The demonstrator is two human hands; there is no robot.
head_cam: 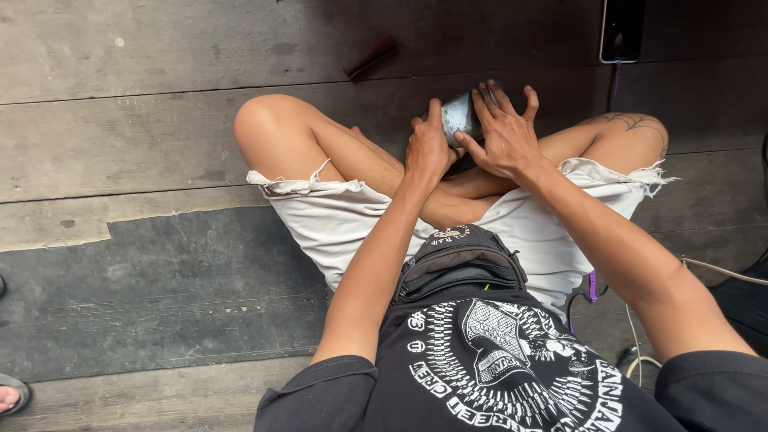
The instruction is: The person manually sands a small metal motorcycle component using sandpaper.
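1. The left hand [428, 148], just above the middle of the frame, is closed around the near side of a small metal object [459, 117], thumb up along its edge. This grip looks meant to steady the piece against the crossed legs.

2. The right hand [504, 136], immediately right of it, lies with its palm against the object's other side and its fingers [490, 102] fanned out and lifted. It presses rather than grips, perhaps to turn or rub the piece.

3. The metal object sits between the two hands, above the crossed shins. Only a dull grey, rounded patch with a soft sheen shows; whether it is a cup, a can or a fitting I cannot tell, as the hands hide most of it.

4. Below the hands come the person's bare crossed legs, frayed pale shorts [336, 220] and a black waist bag [460, 260] at lower centre.

5. Further out lies the worn plank floor [120, 120], with a dark mat [160, 296] at lower left.

6. A phone [622, 30] lies at the upper right edge with a cable running down from it, and a small reddish-brown stick [370, 56] lies at upper centre.

7. Pale cords [720, 270] trail at the lower right, and part of a sandalled foot [10, 394] shows at the lower left edge.
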